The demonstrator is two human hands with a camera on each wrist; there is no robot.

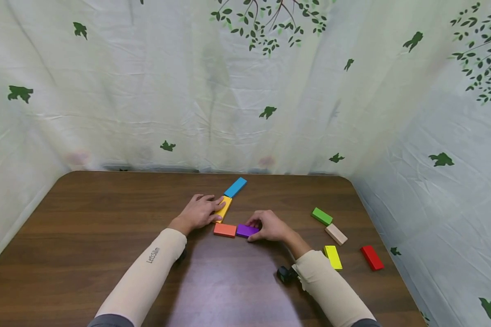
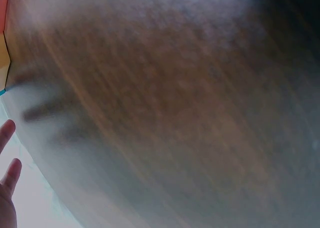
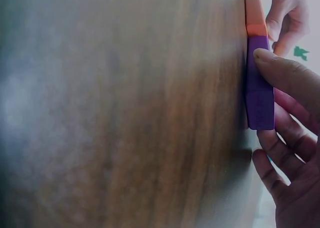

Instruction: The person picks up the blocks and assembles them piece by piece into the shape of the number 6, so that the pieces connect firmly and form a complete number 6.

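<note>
My right hand point(image 1: 270, 225) holds a purple block point(image 1: 246, 230) flat on the table, thumb on its near side and fingers behind. The purple block's left end meets an orange-red block point(image 1: 225, 230); the right wrist view shows the purple block point(image 3: 260, 82) in line with it. My left hand point(image 1: 199, 210) rests on an amber-yellow block point(image 1: 224, 210), fingers extended over it and thumb at its lower end. A blue block point(image 1: 235, 186) lies at the far end of the amber one. Together these blocks form a bent line. In the left wrist view, two fingertips point(image 2: 7, 133) are spread apart.
To the right on the brown wooden table point(image 1: 106, 236) lie a green block point(image 1: 322, 216), a pale wood block point(image 1: 336, 234), a bright yellow block point(image 1: 333, 257) and a red block point(image 1: 372, 258). A white leaf-print curtain point(image 1: 147, 91) stands behind and beside the table.
</note>
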